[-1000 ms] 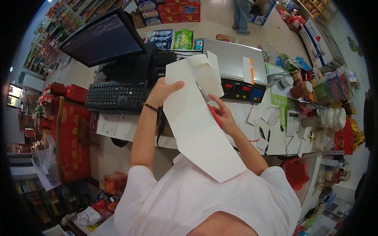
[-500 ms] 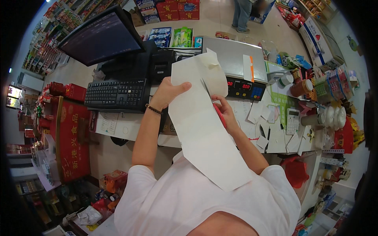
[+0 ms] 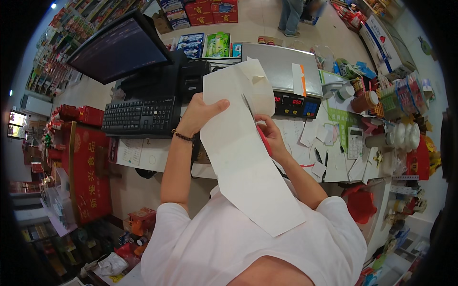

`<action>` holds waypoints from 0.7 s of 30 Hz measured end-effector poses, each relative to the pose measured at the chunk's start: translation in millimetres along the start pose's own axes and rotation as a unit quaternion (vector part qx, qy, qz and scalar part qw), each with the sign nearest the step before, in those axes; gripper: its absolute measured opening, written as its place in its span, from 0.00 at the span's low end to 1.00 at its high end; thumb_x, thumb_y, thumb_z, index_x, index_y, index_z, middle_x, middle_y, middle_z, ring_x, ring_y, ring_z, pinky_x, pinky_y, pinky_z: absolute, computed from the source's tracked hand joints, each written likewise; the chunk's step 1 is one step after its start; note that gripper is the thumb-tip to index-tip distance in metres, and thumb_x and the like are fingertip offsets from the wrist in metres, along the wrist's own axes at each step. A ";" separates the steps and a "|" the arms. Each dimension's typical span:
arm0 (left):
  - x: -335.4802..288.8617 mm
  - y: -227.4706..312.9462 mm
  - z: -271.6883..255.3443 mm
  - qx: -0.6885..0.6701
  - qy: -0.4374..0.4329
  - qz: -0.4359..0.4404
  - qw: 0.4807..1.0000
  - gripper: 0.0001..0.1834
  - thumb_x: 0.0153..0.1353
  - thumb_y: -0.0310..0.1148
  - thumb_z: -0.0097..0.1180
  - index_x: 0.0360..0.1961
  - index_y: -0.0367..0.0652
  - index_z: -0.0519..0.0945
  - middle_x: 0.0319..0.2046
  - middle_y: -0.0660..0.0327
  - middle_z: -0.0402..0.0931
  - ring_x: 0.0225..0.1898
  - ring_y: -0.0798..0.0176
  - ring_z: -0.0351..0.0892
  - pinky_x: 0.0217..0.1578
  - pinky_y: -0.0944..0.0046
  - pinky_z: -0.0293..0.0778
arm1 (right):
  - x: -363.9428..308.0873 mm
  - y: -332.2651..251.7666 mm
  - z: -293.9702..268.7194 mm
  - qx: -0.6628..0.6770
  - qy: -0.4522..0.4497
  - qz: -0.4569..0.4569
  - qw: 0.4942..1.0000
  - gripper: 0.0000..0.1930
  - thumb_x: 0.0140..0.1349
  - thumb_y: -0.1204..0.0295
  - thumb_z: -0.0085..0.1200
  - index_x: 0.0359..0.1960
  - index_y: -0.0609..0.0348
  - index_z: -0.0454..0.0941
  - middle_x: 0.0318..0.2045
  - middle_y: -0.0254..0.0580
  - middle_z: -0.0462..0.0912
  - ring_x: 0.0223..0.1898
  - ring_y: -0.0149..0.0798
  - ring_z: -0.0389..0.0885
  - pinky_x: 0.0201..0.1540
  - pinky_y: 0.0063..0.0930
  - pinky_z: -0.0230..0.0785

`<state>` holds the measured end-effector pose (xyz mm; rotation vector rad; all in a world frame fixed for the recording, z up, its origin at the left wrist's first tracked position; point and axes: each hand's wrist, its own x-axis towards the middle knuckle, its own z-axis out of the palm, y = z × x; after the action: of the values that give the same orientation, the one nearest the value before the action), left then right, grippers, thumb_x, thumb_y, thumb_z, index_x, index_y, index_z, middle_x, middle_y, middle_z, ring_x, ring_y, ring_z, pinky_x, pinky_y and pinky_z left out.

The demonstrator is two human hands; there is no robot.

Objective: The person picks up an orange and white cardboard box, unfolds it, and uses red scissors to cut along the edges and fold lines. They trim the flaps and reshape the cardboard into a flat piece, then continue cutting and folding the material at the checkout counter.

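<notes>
A long white sheet of card slants from above the counter down to my chest. My left hand grips its left edge, thumb on top and fingers behind. My right hand is closed round red-handled scissors, whose blades lie in the sheet, pointing away from me. To the right of the blades a cut strip of the card curls, with a small torn flap on it. The fingers of my right hand are partly hidden behind the handles.
A monitor and black keyboard stand to the left. Beyond the sheet sits a weighing scale with a lit display. Paper scraps, pens and a calculator lie at right, beside jars. A person stands beyond the counter.
Both hands, the card and the scissors keep nearly the same pose. The view has shifted slightly, and the cut strip appears a little more curled.
</notes>
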<state>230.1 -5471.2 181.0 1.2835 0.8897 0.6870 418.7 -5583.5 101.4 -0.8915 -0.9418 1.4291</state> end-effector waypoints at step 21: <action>-4.7 8.7 8.2 0.043 -0.019 -0.002 0.999 0.14 0.52 0.32 0.61 0.35 0.32 0.77 0.29 0.61 0.78 0.28 0.72 0.76 0.29 0.72 0.73 | 0.1 0.7 2.9 0.019 0.007 -0.034 0.999 0.22 0.56 0.77 0.54 0.51 0.59 0.62 0.44 0.40 0.74 0.45 0.28 0.72 0.48 0.21 0.64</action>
<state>235.2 -5477.8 190.8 1.3678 0.8981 0.6241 415.7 -5583.6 101.9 -0.8324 -0.9230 1.3773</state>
